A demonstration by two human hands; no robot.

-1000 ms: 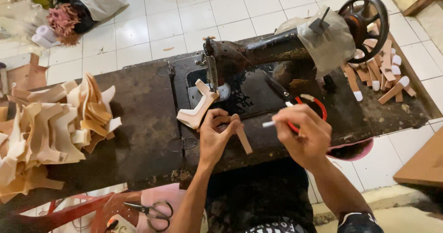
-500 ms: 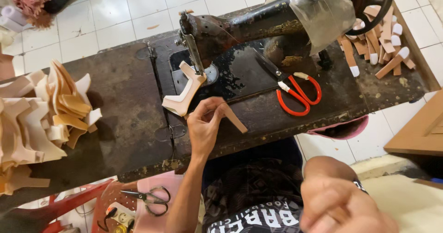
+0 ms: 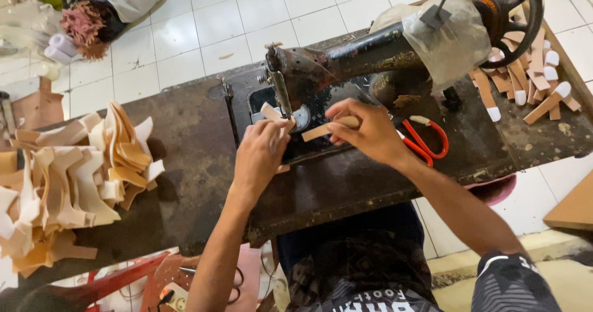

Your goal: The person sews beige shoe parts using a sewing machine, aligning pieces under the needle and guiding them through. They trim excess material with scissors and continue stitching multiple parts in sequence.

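Dark fabric of the person's shirt fills the bottom centre of the frame, with both bare forearms reaching up from it toward a worn black sewing table (image 3: pixel 185 164). At the bottom edge, left of centre, a red stool or frame (image 3: pixel 117 281) shows below the table.

Slightly higher, at the middle of the frame, the left hand (image 3: pixel 259 154) rests curled on the table, its fingertips pinching a pale tan leather piece (image 3: pixel 270 111) just beside the needle. Just right of it, the right hand (image 3: pixel 367 133) is closed around a narrow tan strip (image 3: pixel 324 130), holding it flat toward the needle area. The two hands are close together, nearly touching.

Red-handled scissors (image 3: pixel 426 142) lie on the table directly right of the right hand.

At the left edge, a heap of cut tan and cream leather pieces (image 3: pixel 68 176) sits on the table, well apart from the hands.

Beyond the hands, an old black sewing machine (image 3: pixel 346 59) stretches toward the upper right, its handwheel (image 3: pixel 509 9) partly wrapped in clear plastic. More tan strips with white ends (image 3: pixel 531 83) lie at the right edge.

White floor tiles (image 3: pixel 185 28) fill the top of the frame.
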